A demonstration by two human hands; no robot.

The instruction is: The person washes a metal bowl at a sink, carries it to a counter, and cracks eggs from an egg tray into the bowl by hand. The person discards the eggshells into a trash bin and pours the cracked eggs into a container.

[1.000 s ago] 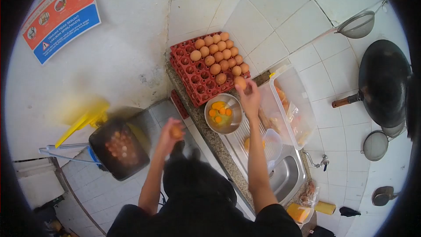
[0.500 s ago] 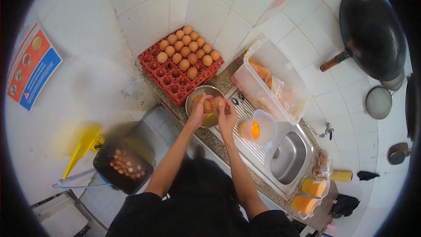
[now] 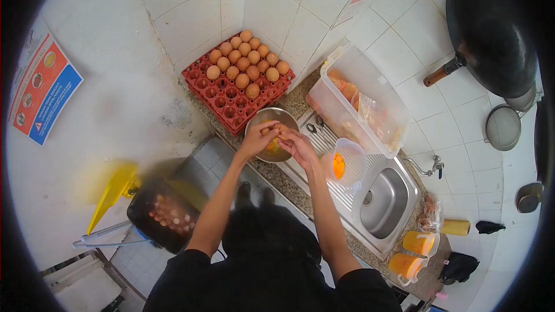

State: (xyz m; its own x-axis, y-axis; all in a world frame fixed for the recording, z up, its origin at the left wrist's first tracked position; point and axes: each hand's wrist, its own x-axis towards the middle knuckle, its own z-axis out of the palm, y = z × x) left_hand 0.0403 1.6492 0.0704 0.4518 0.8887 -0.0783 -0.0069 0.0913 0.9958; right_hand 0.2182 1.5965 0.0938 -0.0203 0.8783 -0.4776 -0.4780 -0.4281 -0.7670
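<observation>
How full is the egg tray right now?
The tray is partly full: eggs fill many cups, but those along its lower-left edge in the picture are empty.

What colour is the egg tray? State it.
Red; the egg tray shows best in the head view, the only one.

on the worktop, a bowl stood beneath the hands, with stacked trays behind and slightly left, eggs in the top one. right of the bowl came the drainboard, holding a jug of yolks, then the sink; a tub stood behind the jug. a bin of shells sat left of the worktop.
</observation>
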